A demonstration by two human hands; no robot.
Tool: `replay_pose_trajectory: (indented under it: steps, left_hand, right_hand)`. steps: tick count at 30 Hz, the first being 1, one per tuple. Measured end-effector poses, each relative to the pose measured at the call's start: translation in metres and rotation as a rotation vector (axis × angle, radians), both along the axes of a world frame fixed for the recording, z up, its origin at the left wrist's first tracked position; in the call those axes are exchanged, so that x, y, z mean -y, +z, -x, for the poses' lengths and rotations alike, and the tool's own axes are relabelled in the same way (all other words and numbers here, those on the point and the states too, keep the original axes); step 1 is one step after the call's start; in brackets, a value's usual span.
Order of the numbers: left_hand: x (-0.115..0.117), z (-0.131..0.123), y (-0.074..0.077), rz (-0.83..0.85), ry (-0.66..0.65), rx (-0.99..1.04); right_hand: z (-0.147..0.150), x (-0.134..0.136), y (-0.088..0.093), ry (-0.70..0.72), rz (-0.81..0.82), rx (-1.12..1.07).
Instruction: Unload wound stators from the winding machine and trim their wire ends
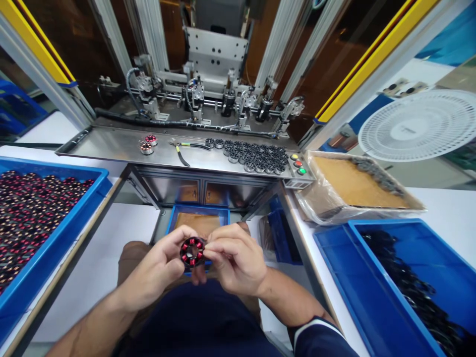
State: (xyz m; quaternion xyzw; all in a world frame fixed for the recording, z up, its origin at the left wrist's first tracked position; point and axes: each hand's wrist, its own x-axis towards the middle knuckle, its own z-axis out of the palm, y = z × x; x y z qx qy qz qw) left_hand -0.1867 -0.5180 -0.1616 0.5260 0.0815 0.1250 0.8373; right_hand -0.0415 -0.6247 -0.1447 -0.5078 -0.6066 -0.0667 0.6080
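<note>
A wound motor stator, a dark ring with red coils around an open centre, is held in front of my lap. My left hand grips its left side between thumb and fingers. At the right edge of the ring, the thumb and fingertips of my right hand are pinched together; anything small between them is hidden. On the steel ledge ahead sit two wound stators, a pair of cutting pliers with yellow and black handles, and several dark unwound stator cores.
Wound stators fill the blue tray at left. A machine with fixtures stands behind the ledge, with push buttons at its right end. Right of me are an open carton, a blue bin of black parts and a white fan.
</note>
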Motion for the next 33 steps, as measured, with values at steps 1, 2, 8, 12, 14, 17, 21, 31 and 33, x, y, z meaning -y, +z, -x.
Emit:
replay_pose_trajectory:
  steps: [1, 2, 8, 12, 14, 17, 21, 31, 33]
  left_hand:
    - [0.0, 0.0, 0.0, 0.03, -0.057, -0.014]
    - [0.001, 0.001, 0.0, 0.047, -0.07, -0.01]
    - [0.006, -0.004, -0.006, -0.205, 0.256, 0.14]
    - [0.005, -0.007, -0.012, -0.666, 0.55, 0.267]
    - [0.004, -0.007, -0.013, -0.785, 0.572, 0.293]
    - [0.002, -0.006, -0.012, -0.811, 0.581, 0.263]
    - [0.003, -0.003, -0.016, -0.768, 0.609, 0.188]
    - [0.01, -0.002, -0.007, -0.528, 0.565, 0.168]
    - [0.01, 0.0, -0.003, -0.426, 0.495, 0.136]
  right_hand:
    - [-0.001, 0.001, 0.001, -0.008, -0.002, 0.017]
    - [-0.001, 0.002, 0.001, -0.018, -0.001, 0.025]
    - [0.011, 0.001, -0.004, -0.04, 0.037, -0.245]
    - [0.018, -0.003, -0.009, 0.065, 0.159, -0.649]
    - [0.018, -0.005, -0.013, 0.163, 0.242, -0.845]
    - [0.017, -0.007, -0.022, 0.303, 0.318, -1.061]
    - [0.018, -0.009, -0.03, 0.364, 0.34, -1.163]
    - [0.019, -0.011, -0.021, 0.187, 0.286, -0.908]
    - [0.016, -0.009, -0.018, 0.084, 0.195, -0.712]
